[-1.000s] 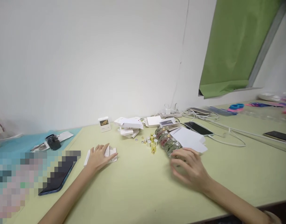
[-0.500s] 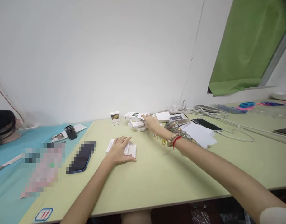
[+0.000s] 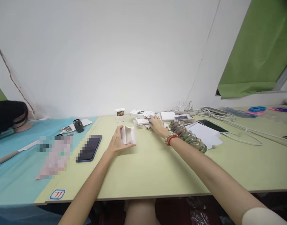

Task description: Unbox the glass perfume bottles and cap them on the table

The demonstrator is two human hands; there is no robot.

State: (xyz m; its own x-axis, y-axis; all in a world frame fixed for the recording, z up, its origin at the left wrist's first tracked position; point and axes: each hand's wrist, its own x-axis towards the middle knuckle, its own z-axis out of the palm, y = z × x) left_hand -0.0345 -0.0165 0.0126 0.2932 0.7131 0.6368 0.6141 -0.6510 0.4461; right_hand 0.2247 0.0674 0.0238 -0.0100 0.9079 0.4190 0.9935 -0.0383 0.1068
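Observation:
My left hand (image 3: pixel 116 140) is wrapped round the side of a small white box (image 3: pixel 129 135). This box stands on the table with its hollow, open end facing me. Farther back, my right hand (image 3: pixel 158 125) has its fingers curled down onto a white box (image 3: pixel 150 114) in a loose pile of similar boxes (image 3: pixel 141 121). The fingertips partly hide what they grip. Another white box (image 3: pixel 120 115) with a dark and yellow picture stands upright by the wall, apart from the pile.
A row of green beaded bracelets (image 3: pixel 187 137) lies beside my right wrist, near white paper sheets (image 3: pixel 210 135). Phones and white cables (image 3: pixel 239 128) are to the right. On the left are a phone (image 3: pixel 90 148), a dark jar (image 3: pixel 78 125) and a blue cloth (image 3: pixel 14 184).
My left hand has gone from lying over the flattened white box to holding it upright and opened out. My right hand stays at the pile. The view has shifted slightly.

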